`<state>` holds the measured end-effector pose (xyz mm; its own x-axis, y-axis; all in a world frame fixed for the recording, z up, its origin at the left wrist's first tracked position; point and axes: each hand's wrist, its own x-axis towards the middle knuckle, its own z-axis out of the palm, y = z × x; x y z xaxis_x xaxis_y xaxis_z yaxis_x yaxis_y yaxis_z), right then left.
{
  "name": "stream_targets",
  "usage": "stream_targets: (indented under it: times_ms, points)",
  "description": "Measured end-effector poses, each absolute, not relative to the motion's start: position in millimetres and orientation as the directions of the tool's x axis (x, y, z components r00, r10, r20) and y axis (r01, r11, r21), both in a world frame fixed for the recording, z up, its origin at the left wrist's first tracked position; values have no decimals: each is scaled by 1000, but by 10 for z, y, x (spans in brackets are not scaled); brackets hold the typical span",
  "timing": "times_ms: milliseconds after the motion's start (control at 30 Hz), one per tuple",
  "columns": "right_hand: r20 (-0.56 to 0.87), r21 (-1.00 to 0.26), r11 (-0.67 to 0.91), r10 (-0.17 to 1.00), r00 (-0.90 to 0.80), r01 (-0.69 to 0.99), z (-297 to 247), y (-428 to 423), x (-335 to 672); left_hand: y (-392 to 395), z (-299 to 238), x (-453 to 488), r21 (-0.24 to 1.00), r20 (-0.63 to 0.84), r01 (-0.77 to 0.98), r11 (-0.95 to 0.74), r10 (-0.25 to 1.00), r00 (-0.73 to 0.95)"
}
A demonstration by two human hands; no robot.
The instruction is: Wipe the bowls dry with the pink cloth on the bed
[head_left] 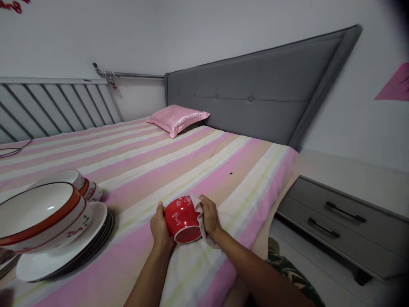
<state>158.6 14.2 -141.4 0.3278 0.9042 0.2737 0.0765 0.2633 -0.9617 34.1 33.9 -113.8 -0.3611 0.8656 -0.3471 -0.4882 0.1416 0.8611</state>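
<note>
A shiny red bowl point(182, 215) with pale flower prints is held on its side above the striped bed, its base ring turned toward me. My left hand point(160, 226) grips it from the left, thumb up along its edge. On the other side my right hand point(211, 216) is closed on a whitish cloth point(200, 215), pressing it against the bowl's right side. Part of the cloth hangs below that hand. The bowl's inside faces away and is hidden.
Left on the bed stand stacked large bowls point(44, 217) on a white plate point(99, 215) above dark plates, with smaller bowls point(94, 190) behind. A pink pillow point(177, 118) lies by the grey headboard point(255, 85). A grey nightstand point(345, 226) stands right. A small dark object point(231, 173) lies on the bedsheet.
</note>
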Motion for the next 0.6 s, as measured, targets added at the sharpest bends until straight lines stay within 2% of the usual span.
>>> stream_targets:
  times_ms: [67, 167, 300, 500, 600]
  points:
    - [349, -933, 307, 900, 262, 189, -1349, 103, 1629, 299, -1097, 352, 911, -276, -395, 121, 890, -363]
    - [487, -819, 394, 862, 143, 417, -1218, 34, 1698, 239, -1043, 368, 974, -151, -212, 78, 924, -351]
    - [560, -674, 448, 828, 12, 588, -1064, -38, 1730, 182, -1045, 380, 998, -26, -66, 5, 949, -313]
    - [588, -437, 437, 800, -118, 786, -919, -85, 1661, 108, -1101, 458, 995, 70, -55, -84, 972, -226]
    - [595, -389, 435, 792, -139, 812, -883, -88, 1632, 84, -1126, 504, 990, 85, -90, -104, 977, -197]
